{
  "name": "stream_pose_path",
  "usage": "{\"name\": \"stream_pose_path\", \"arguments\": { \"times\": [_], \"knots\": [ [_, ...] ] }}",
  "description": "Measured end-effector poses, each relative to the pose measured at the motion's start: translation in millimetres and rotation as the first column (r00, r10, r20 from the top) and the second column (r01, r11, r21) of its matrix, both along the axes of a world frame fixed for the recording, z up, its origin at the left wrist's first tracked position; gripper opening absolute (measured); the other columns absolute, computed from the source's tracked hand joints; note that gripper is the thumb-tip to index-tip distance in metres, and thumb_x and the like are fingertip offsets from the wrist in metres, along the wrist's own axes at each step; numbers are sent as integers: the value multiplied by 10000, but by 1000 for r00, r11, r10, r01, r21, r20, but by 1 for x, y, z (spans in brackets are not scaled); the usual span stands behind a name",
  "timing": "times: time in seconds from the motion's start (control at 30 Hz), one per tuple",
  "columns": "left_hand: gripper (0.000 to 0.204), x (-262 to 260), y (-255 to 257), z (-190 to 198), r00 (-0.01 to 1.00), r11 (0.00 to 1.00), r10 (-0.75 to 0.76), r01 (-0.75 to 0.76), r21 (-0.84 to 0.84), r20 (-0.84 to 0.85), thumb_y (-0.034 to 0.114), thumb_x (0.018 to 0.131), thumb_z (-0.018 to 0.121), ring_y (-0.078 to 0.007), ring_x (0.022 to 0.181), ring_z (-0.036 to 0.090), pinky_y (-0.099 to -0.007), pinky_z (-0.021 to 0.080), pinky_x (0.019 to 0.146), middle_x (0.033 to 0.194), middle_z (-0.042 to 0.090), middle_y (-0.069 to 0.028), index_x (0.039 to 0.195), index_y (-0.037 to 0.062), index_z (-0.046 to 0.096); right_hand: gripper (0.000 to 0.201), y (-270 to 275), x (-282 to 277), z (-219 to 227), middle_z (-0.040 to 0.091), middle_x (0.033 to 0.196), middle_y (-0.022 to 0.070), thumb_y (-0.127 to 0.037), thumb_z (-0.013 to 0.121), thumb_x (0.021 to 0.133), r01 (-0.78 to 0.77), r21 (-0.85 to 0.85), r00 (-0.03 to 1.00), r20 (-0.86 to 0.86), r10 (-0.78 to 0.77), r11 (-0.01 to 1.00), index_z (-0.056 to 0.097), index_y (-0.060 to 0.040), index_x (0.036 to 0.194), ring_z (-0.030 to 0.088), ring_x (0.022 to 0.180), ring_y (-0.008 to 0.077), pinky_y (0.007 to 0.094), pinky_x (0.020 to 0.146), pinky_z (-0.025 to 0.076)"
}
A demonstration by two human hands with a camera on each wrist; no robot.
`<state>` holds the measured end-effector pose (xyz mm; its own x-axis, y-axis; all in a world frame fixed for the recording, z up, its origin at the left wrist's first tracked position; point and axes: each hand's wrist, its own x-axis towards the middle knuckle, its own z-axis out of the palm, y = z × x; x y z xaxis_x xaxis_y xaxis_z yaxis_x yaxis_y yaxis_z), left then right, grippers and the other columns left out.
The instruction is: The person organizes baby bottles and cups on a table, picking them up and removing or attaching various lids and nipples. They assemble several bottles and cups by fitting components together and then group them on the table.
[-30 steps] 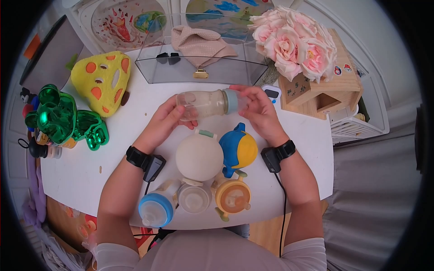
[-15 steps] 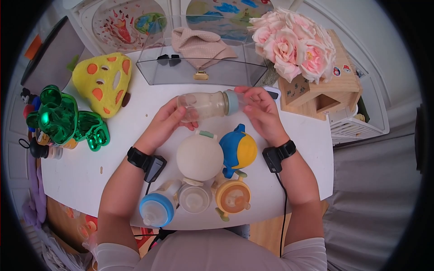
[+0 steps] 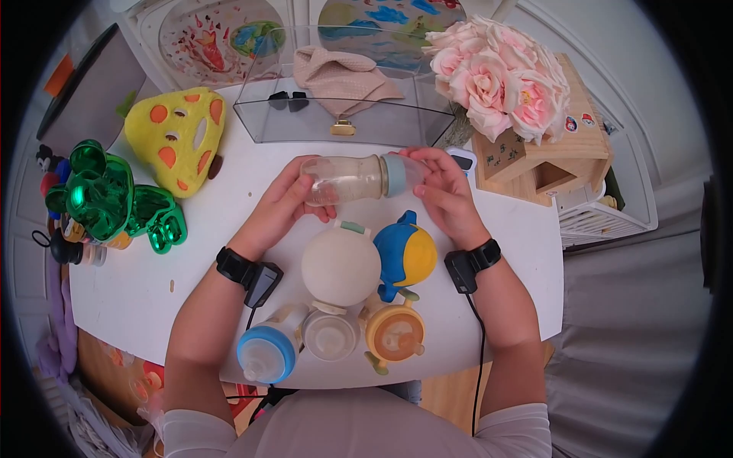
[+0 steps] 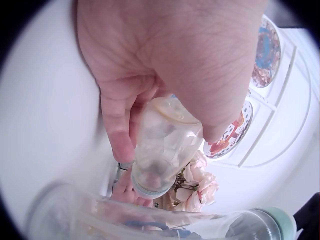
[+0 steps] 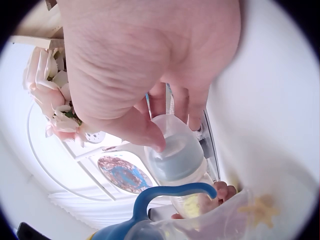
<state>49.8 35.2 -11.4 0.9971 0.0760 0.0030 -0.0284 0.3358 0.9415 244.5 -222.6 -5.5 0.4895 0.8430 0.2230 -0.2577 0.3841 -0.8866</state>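
A clear baby bottle [image 3: 347, 179] with a pale blue collar and a see-through cap lies sideways in the air above the table. Its base end is gripped by my left hand [image 3: 284, 200], thumb on the near side and fingers underneath. At the other end my right hand [image 3: 445, 197] holds the clear cap [image 5: 172, 132] between thumb and fingers. Just below, nearer the body, stand a round cream-topped bottle [image 3: 340, 267] and a blue and yellow cup [image 3: 407, 256]. A blue-ringed bottle [image 3: 266, 354], a clear-topped bottle [image 3: 330, 336] and an orange-topped handled cup [image 3: 394, 333] line the front.
A clear box [image 3: 336, 126] with a pink cloth [image 3: 343, 76] stands at the back. Pink roses [image 3: 500, 80] and a wooden house [image 3: 550, 156] are at right, beside a small white device [image 3: 461, 159]. A yellow plush [image 3: 175, 141] and a shiny green figure [image 3: 103, 195] sit at left.
My right hand's fingers have shifted slightly on the cap, and more of the clear cap shows. My left hand keeps its grip on the bottle's base.
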Motion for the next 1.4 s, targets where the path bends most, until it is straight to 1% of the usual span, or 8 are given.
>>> {"name": "stream_pose_path", "arguments": {
  "times": [0.3, 0.47, 0.57, 0.67, 0.87, 1.1, 1.2, 1.4],
  "knots": [
    [749, 1, 2, -2, 1000, 1000, -10, 10, 13, -4, 612, 1085, 532, -203, 960, 699, -300, 583, 816, 1139, 699, -110, 1521, 11, 440, 518, 1, -2, 3, 535, 1547, 140, 170, 621, 881, 54, -22, 998, 28, -53, 998, 617, -64, 1343, 485, 1497, 280, 390, 1203, 410],
    [719, 1, 2, -2, 1000, 999, -24, 23, 31, 2, 583, 1098, 530, -205, 978, 699, -303, 581, 826, 1150, 701, -112, 1527, 13, 439, 327, 0, 6, -6, 543, 1537, 144, 149, 632, 901, -7, 2, 1000, 23, 6, 1000, 615, -74, 1139, 466, 1518, 314, 445, 1251, 354],
    [692, 0, 2, -2, 1000, 999, -24, 25, 48, -15, 554, 1109, 529, -207, 995, 697, -312, 578, 847, 1163, 700, -113, 1541, 22, 433, 285, 1, 5, -8, 552, 1526, 143, 131, 650, 909, 4, -11, 999, 51, -4, 1000, 585, -82, 1087, 464, 1518, 313, 449, 1263, 340],
    [672, 0, 2, -2, 1000, 998, -28, 29, 47, -13, 531, 1116, 529, -209, 1004, 694, -320, 574, 861, 1171, 699, -112, 1551, 29, 427, 329, 4, 4, -5, 557, 1523, 135, 110, 673, 917, -18, 49, 998, 58, 15, 999, 609, -71, 1185, 465, 1515, 306, 436, 1260, 345],
    [718, -1, 3, 0, 999, 998, -50, 50, 36, 10, 559, 1084, 583, -207, 1002, 694, -323, 573, 863, 1186, 699, -113, 1544, 29, 430, 504, 3, 0, -2, 540, 1545, 143, 74, 686, 936, -7, -9, 997, 76, 7, 1000, 591, -61, 1412, 466, 1505, 277, 416, 1247, 364],
    [731, 0, 3, 2, 998, 997, -66, 65, 30, 18, 558, 1067, 617, -207, 1003, 694, -322, 570, 863, 1196, 695, -110, 1539, 34, 423, 488, 1, -4, 4, 524, 1558, 145, 76, 666, 940, 12, -50, 996, 89, -7, 999, 587, -72, 1398, 488, 1465, 242, 418, 1231, 382],
    [725, 0, 3, 1, 998, 998, -64, 64, 29, 16, 552, 1069, 617, -208, 1003, 693, -321, 569, 863, 1196, 695, -113, 1540, 35, 423, 516, 2, -4, 5, 515, 1560, 141, 122, 643, 911, 17, -53, 1000, 19, -16, 998, 574, -76, 1383, 482, 1476, 250, 417, 1235, 380],
    [705, -1, 2, 1, 999, 999, -42, 42, 17, -1, 537, 1085, 596, -209, 1002, 692, -319, 569, 860, 1193, 697, -119, 1544, 31, 424, 594, 4, -1, 0, 512, 1554, 139, 185, 629, 852, 14, -11, 994, 108, -12, 1000, 562, -96, 1372, 455, 1515, 273, 418, 1245, 374]
  ]
}}
